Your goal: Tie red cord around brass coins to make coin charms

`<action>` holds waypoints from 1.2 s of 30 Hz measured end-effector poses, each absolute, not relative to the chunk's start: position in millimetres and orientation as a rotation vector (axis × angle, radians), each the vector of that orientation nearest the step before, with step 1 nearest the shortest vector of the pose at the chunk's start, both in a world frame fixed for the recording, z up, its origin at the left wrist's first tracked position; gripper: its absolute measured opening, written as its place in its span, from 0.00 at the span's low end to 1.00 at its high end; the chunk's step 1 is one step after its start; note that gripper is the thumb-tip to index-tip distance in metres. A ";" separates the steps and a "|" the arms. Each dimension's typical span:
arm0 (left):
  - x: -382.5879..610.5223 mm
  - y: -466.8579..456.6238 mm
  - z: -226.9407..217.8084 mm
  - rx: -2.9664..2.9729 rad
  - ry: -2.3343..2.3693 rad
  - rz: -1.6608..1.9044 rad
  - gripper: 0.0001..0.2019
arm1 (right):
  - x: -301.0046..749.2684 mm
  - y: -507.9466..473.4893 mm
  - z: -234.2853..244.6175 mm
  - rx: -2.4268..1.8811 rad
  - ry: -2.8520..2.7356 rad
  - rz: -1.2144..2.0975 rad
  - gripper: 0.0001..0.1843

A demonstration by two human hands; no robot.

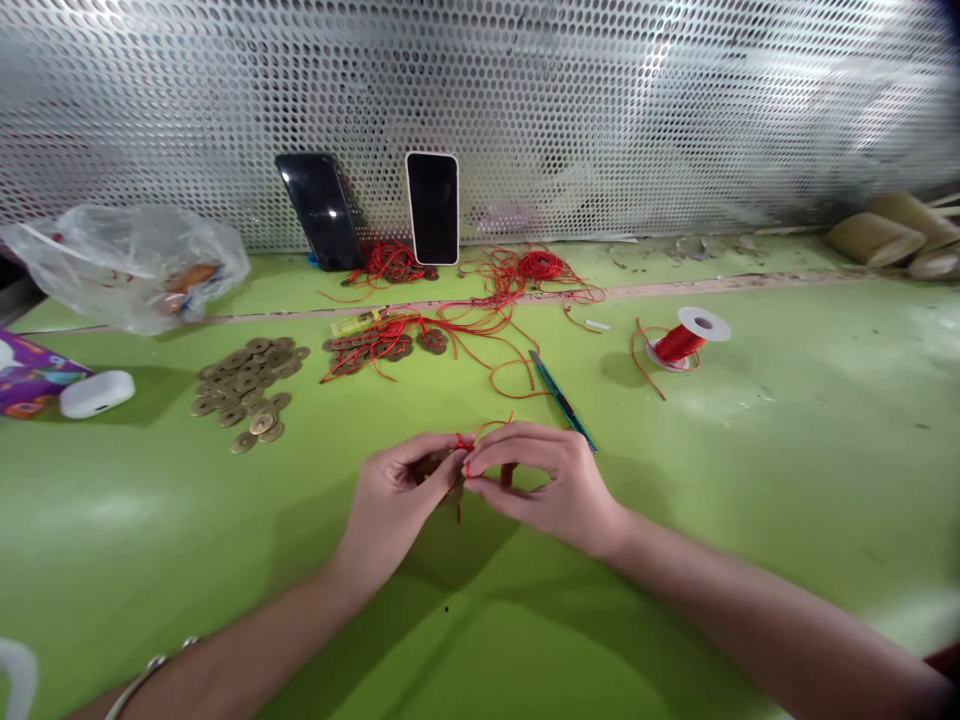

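Note:
My left hand (397, 495) and my right hand (551, 480) meet just above the green table (750, 480), fingers pinched together. Between them is a small bunch of brass coins (442, 470) tied with red cord (466, 443); both hands grip it. The left fingers hold the coins, the right fingertips pinch the cord. A short red cord end hangs down under the hands. A loose pile of brass coins (247, 390) lies to the left. Strung coins tangled with red cord (379, 345) lie farther back.
A spool of red cord (684, 340) stands at the right. A teal pen-like tool (562, 402) lies just behind my right hand. Two phones (433, 207) lean on a perforated metal wall. A clear plastic bag (131, 262) and a white case (97, 393) sit at the left.

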State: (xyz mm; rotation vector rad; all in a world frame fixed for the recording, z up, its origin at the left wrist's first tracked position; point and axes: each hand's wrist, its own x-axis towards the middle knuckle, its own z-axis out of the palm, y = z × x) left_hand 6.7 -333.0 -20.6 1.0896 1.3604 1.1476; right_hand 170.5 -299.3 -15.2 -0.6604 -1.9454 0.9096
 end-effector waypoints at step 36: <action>7.9 -335.7 -19.8 1.234 1.356 1.080 0.09 | 172.1 -297.8 -19.1 -0.924 -1.991 0.936 0.11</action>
